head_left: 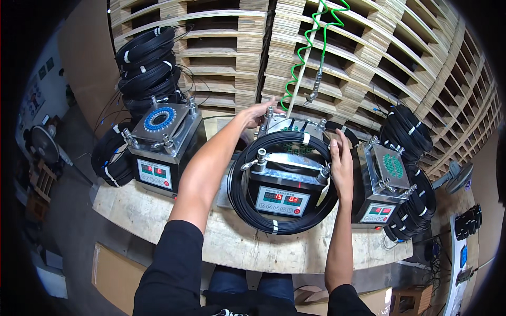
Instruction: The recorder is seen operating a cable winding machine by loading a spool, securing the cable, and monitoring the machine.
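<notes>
A large coil of black cable [238, 197], bound with white ties, rings the front of the middle machine [287, 162], which has metal posts and a lit digital panel [282, 201]. Its lower part lies against the wooden bench. My left hand [255, 115] is at the machine's back left post [269, 114], fingers stretched out and partly hidden behind it. On the other side, my right hand [342, 162] rests by the coil's right edge, its fingers extended upward and apart. Green parts [298, 149] show on top of the machine, partly covered by the coil.
Similar machines stand left [161, 142] with a blue ring and right [387, 171] with a green one. Black cable coils [147, 66] are piled behind the left machine, and more coils [408, 131] at right. A green spiral hose [303, 50] hangs before stacked wooden pallets [216, 39].
</notes>
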A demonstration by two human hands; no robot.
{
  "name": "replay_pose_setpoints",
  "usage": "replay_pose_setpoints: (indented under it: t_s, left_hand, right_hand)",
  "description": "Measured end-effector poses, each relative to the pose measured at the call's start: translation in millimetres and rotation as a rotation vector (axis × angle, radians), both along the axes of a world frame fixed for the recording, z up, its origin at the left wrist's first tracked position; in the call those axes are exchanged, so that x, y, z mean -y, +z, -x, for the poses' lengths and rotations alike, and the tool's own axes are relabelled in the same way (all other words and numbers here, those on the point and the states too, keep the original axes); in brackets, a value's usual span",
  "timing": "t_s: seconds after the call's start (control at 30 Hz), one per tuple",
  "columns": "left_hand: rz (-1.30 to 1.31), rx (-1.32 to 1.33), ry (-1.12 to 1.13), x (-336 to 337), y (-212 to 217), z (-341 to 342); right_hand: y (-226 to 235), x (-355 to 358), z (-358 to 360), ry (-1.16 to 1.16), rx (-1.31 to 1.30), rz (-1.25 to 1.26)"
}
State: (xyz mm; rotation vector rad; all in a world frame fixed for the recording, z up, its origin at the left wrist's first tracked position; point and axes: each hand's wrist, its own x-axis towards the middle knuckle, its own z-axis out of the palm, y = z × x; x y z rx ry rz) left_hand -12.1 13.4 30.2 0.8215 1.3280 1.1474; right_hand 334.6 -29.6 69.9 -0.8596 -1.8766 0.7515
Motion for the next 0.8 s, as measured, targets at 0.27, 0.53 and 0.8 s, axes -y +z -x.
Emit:
replay_pose_setpoints:
  t_s: [0.27, 0.53, 0.8]
  left_hand:
    - [-0.714, -0.634, 0.492, 115, 15, -33]
    - [-0.782, -1.522, 0.257, 248, 22, -116]
    - [-0.420, -1.540, 0.279, 255, 24, -131]
  right_hand:
    - [-11, -7, 4, -0.024, -0.118, -0.002]
    - [-11, -10, 0, -0.156, -0.217, -0.101]
    - [-15, 7, -2, -0.243, -0.180, -0.265]
